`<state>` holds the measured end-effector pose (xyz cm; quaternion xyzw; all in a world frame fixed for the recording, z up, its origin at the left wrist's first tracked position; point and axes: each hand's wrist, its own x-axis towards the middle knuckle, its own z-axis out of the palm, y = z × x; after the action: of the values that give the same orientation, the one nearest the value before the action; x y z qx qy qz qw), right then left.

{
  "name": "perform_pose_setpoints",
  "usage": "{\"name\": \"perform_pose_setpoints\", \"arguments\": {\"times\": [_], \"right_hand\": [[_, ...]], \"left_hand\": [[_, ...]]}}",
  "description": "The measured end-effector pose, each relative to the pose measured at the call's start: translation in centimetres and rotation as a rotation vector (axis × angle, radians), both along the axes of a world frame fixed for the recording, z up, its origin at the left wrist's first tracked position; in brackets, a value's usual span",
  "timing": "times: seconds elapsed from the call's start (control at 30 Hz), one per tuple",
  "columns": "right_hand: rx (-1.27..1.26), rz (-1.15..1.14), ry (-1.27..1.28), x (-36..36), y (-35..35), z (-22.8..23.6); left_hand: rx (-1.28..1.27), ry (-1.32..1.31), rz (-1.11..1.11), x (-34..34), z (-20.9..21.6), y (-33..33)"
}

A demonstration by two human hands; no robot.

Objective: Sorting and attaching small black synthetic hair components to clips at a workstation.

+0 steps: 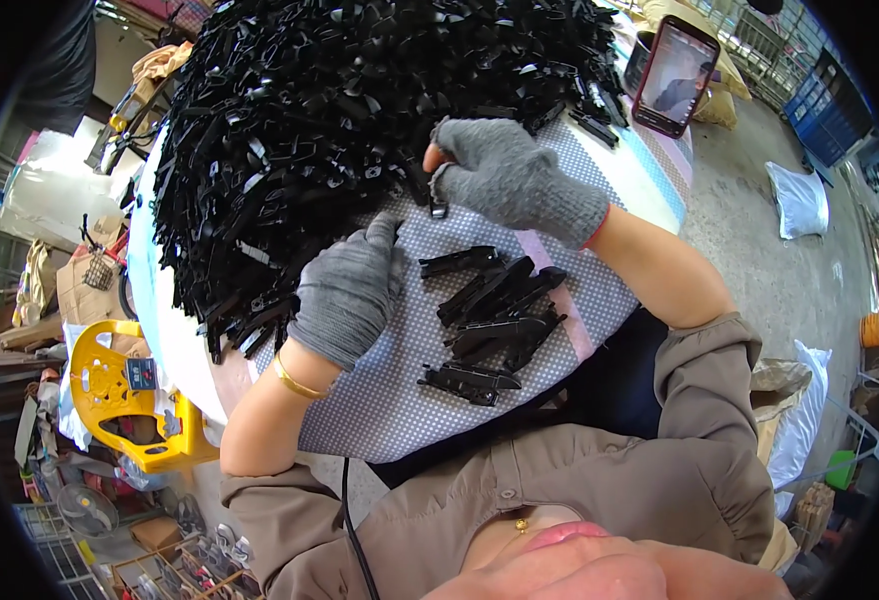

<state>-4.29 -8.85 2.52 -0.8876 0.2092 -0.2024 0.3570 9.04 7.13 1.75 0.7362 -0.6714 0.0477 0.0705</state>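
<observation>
A large heap of black plastic parts point(339, 110), long and clip-like, covers the far side of a round table. My right hand point(519, 180), in a grey knit glove with a bare fingertip showing, pinches one black plastic part point(438, 208) at the heap's near edge. To its left, my left hand point(349, 295), also gloved in grey, rests low by the heap with its fingers pressed together. A dark bit shows at its fingertips, too small to name. Nearer to me, several loose black parts point(499, 330) lie in a small group on the dotted tablecloth point(389, 400).
A phone point(676, 75) stands upright at the table's far right, by a dark cup point(639, 58). Left of the table is a yellow plastic chair point(109, 390). White sacks point(797, 200) lie on the concrete floor to the right. A black cable point(349, 520) hangs in front of me.
</observation>
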Motion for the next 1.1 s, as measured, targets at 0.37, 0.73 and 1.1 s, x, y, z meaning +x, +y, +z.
{"name": "perform_pose_setpoints", "arguments": {"times": [0.37,0.73,1.1], "right_hand": [[0.851,0.031,-0.098,-0.3,-0.6,0.0],[0.512,0.263,-0.173,-0.5,-1.5,-2.0],[0.328,0.246,-0.142,-0.3,-0.8,-1.8]], "left_hand": [[0.084,1.395,0.134,0.5,1.5,-0.8],[0.035,1.299,0.112,-0.1,2.1,-0.7],[0.088,1.351,0.123,0.4,2.5,-0.2]]}}
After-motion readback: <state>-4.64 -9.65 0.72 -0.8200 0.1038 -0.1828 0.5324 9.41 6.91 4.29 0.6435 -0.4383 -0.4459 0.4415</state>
